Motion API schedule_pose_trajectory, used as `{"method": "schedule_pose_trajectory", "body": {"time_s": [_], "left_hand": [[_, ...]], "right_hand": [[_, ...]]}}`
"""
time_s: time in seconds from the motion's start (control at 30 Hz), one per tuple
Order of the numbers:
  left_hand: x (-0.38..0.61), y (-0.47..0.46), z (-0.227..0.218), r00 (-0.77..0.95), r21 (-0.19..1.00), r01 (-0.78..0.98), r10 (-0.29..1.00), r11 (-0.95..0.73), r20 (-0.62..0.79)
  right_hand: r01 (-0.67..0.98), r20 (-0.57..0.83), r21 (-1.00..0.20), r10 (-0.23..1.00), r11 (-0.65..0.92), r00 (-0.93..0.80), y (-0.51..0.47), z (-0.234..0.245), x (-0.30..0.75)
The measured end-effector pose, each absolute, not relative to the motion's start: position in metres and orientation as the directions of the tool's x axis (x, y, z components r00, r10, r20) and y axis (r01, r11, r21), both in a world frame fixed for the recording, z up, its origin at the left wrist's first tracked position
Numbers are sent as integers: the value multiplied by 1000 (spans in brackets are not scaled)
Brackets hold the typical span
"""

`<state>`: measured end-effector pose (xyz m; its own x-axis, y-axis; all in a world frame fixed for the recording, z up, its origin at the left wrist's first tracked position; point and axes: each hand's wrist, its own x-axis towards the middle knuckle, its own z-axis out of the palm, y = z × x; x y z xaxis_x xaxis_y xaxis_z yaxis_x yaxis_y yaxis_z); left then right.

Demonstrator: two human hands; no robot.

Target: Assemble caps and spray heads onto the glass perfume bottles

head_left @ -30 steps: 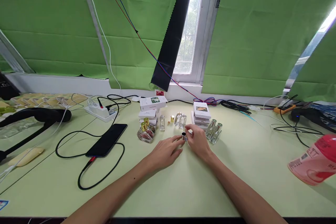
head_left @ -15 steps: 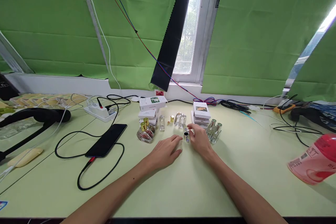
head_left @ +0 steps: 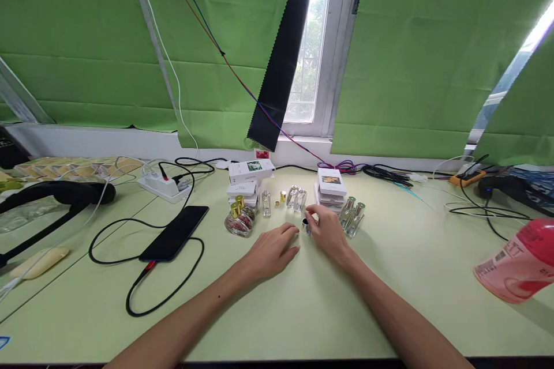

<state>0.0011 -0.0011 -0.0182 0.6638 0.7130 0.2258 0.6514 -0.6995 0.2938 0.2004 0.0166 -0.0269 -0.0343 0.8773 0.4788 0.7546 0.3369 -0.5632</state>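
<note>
My right hand point(head_left: 328, 232) has its thumb and fingertips curled together at a small silver cap point(head_left: 305, 226), whose dark opening faces up; the fingers partly cover it. My left hand point(head_left: 273, 248) rests flat on the table to the left, fingers stretched and holding nothing. Beyond the hands stand a slim clear glass bottle point(head_left: 266, 205), a small gold cap point(head_left: 283, 196), a tiny gold ring-like piece point(head_left: 277, 203) and rounded clear glass bottles point(head_left: 296, 199). Gold-capped perfume bottles point(head_left: 239, 222) lie tilted on the left. Slim bottles with metallic caps point(head_left: 351, 218) lean together right of my right hand.
White boxes point(head_left: 251, 172) are stacked at the back left, more white boxes point(head_left: 331, 183) at the back right. A phone point(head_left: 175, 233) with a black cable lies left, near a power strip point(head_left: 168, 184). A pink bottle point(head_left: 517, 265) stands far right. Cables run along the wall.
My right hand has shifted slightly left, its fingertips closing in over the silver cap. My left hand has stayed nearly still.
</note>
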Motion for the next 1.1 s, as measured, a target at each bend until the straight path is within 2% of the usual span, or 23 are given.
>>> {"method": "schedule_pose_trajectory", "body": {"time_s": [0.17, 0.53, 0.87, 1.1], "left_hand": [[0, 1, -22, 621, 336, 664, 743, -668, 249], [1, 12, -23, 413, 517, 675, 850, -527, 327], [17, 42, 7, 346, 481, 716, 856, -506, 385], [53, 73, 31, 314, 358, 820, 873, -447, 374]], "right_hand": [[769, 432, -547, 898, 331, -80, 15, -27, 199], [823, 271, -506, 953, 259, -133, 8, -18, 194], [833, 241, -492, 959, 253, -149, 10, -20, 193], [796, 257, -534, 952, 285, -169, 12, -21, 193]]}}
